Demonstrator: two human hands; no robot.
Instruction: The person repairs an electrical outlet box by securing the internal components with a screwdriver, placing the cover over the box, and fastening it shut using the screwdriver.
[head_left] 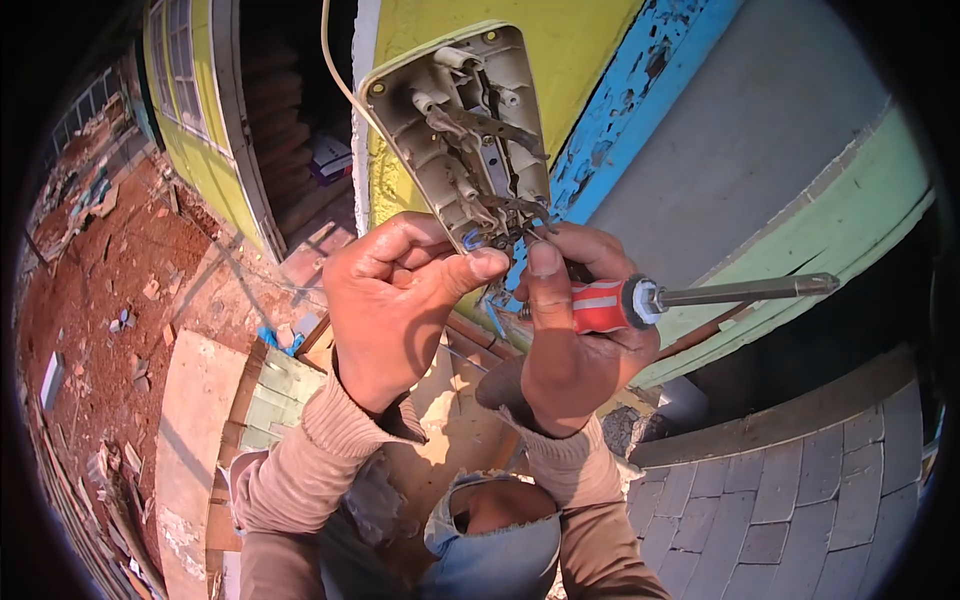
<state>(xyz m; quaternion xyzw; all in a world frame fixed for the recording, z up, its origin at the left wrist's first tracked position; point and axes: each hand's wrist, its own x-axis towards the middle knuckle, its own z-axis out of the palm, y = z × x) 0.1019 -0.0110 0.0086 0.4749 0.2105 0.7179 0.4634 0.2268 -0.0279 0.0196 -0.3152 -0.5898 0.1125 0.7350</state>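
Observation:
An opened power strip housing, pale plastic with dark soot-like stains, is held upright before me with its inside facing me. Metal contact strips run along it, some bent outward. My left hand pinches the housing's lower left corner, its thumb near a short blue wire. In my right hand a screwdriver with a red and white handle is tucked, its shaft pointing right. That hand's thumb and forefinger also pinch at the housing's lower end; what lies between them is too small to make out.
A pale cable hangs by the housing's upper left. Behind stand a yellow wall and a peeling blue post. Wooden boards lie at lower left, beside red soil with rubble. Grey paving is at lower right.

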